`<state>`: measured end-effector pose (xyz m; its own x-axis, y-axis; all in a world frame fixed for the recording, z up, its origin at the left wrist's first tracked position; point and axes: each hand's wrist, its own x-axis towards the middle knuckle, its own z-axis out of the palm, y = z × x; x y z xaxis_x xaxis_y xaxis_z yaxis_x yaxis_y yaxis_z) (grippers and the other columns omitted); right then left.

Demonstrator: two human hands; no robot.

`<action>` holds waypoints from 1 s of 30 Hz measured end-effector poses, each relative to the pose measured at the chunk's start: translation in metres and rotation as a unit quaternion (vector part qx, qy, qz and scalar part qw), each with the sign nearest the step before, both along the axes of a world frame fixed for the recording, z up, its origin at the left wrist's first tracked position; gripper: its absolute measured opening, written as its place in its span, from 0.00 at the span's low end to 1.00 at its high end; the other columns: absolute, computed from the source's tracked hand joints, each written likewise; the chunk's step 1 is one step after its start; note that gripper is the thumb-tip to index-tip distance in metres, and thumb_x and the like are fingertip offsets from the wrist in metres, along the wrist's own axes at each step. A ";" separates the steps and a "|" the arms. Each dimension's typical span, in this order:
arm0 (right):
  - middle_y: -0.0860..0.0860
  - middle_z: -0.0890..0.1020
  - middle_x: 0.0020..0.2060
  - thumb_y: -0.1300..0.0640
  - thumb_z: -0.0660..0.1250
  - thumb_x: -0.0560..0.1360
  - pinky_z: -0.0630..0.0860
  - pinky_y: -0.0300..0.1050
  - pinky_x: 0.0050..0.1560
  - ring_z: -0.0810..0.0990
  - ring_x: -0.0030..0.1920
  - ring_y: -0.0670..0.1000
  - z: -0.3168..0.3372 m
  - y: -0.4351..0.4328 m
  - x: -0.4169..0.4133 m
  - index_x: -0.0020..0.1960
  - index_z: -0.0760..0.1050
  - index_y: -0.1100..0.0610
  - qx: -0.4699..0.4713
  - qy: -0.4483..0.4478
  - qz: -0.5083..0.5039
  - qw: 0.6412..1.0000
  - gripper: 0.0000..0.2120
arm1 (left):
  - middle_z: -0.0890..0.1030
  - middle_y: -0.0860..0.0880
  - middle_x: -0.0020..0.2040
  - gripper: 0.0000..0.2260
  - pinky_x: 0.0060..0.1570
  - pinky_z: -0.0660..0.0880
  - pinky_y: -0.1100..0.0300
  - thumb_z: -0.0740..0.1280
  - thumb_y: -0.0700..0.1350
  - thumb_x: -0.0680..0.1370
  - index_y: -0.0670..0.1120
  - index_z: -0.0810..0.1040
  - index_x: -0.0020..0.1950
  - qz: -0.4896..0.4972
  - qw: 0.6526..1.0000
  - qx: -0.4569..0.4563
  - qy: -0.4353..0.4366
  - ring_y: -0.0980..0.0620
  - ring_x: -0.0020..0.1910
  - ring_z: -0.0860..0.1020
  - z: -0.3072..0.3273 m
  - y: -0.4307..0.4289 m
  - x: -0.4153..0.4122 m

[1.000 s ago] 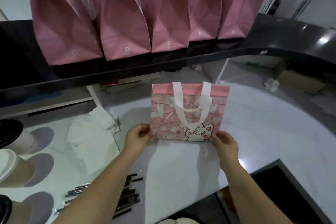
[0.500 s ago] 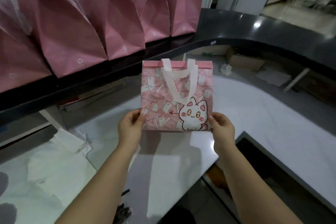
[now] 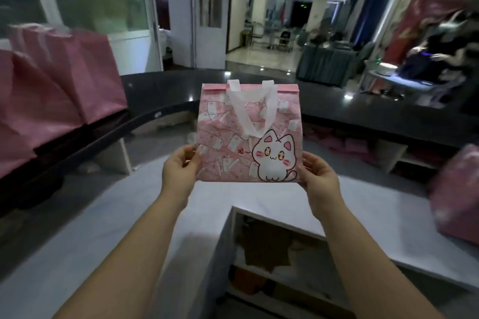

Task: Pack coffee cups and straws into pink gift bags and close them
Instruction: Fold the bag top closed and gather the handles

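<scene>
The pale desk (image 3: 77,254) fills the ground below the gift bag (image 3: 228,153) you hold, and an open gap in it sits directly under the bag. Behind the bag runs the dark raised desk (image 3: 166,90), curving off to the bag's left and right. Far to the bag's left a row of plain pink bags (image 3: 51,90) stands on that dark top, blurred. Far to its lower right another pink bag (image 3: 456,194) rests on the pale desk, also blurred.

The gift bag itself hangs in the air between your hands, clear of both desks. It is flat and upright, with the top band up and the printed face turned toward you. It looks about as wide as it is tall, so you cannot tell a long axis.

Your left hand (image 3: 178,173) has a narrow grip on the lower left corner, thumb on the front and fingers behind. Your right hand (image 3: 320,176) pinches the lower right corner the same way.

The white handle (image 3: 248,111) lies folded down against the front face. Its loop ends just above the cartoon cat (image 3: 274,158) printed at the lower right.
</scene>
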<state>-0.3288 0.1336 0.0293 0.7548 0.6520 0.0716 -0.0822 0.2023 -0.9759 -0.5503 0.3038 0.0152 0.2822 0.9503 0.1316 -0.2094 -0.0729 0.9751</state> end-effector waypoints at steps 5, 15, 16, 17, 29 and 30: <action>0.55 0.85 0.48 0.69 0.68 0.75 0.81 0.46 0.46 0.84 0.49 0.56 0.037 -0.082 0.096 0.52 0.80 0.56 0.040 -0.025 -0.092 0.995 0.11 | 0.84 0.51 0.45 0.04 0.38 0.80 0.61 0.71 0.45 0.76 0.52 0.81 0.50 -0.120 0.991 0.050 -0.010 0.54 0.43 0.84 0.049 -0.040 0.125; 0.53 0.85 0.45 0.72 0.66 0.74 0.81 0.41 0.41 0.84 0.46 0.51 0.087 -0.304 0.282 0.52 0.80 0.57 0.051 -0.075 -0.261 0.961 0.13 | 0.84 0.47 0.44 0.07 0.37 0.79 0.62 0.74 0.45 0.74 0.48 0.82 0.50 -0.291 0.950 0.094 -0.054 0.52 0.40 0.84 0.102 -0.207 0.389; 0.54 0.85 0.46 0.72 0.67 0.74 0.82 0.41 0.41 0.84 0.46 0.51 0.093 -0.325 0.297 0.51 0.80 0.57 0.052 -0.081 -0.277 0.956 0.12 | 0.84 0.47 0.44 0.06 0.37 0.79 0.61 0.74 0.45 0.73 0.49 0.82 0.49 -0.304 0.946 0.092 -0.058 0.52 0.40 0.83 0.107 -0.224 0.413; 0.55 0.85 0.46 0.72 0.67 0.74 0.82 0.42 0.41 0.85 0.45 0.51 0.099 -0.345 0.312 0.51 0.80 0.58 0.055 -0.086 -0.288 0.952 0.12 | 0.84 0.47 0.44 0.05 0.37 0.80 0.60 0.74 0.44 0.74 0.49 0.82 0.49 -0.316 0.943 0.085 -0.063 0.52 0.40 0.83 0.112 -0.239 0.437; 0.56 0.84 0.45 0.72 0.65 0.76 0.81 0.43 0.38 0.84 0.44 0.52 0.145 -0.504 0.472 0.52 0.79 0.61 0.061 -0.115 -0.432 0.893 0.10 | 0.86 0.50 0.41 0.05 0.34 0.80 0.59 0.72 0.40 0.75 0.48 0.82 0.49 -0.446 0.892 0.004 -0.070 0.51 0.40 0.85 0.158 -0.390 0.679; 0.57 0.84 0.45 0.72 0.65 0.76 0.82 0.46 0.40 0.84 0.45 0.54 0.143 -0.514 0.485 0.51 0.79 0.60 0.060 -0.109 -0.444 0.887 0.10 | 0.86 0.50 0.42 0.05 0.34 0.80 0.58 0.71 0.39 0.75 0.47 0.81 0.50 -0.459 0.886 -0.003 -0.066 0.50 0.40 0.85 0.154 -0.401 0.697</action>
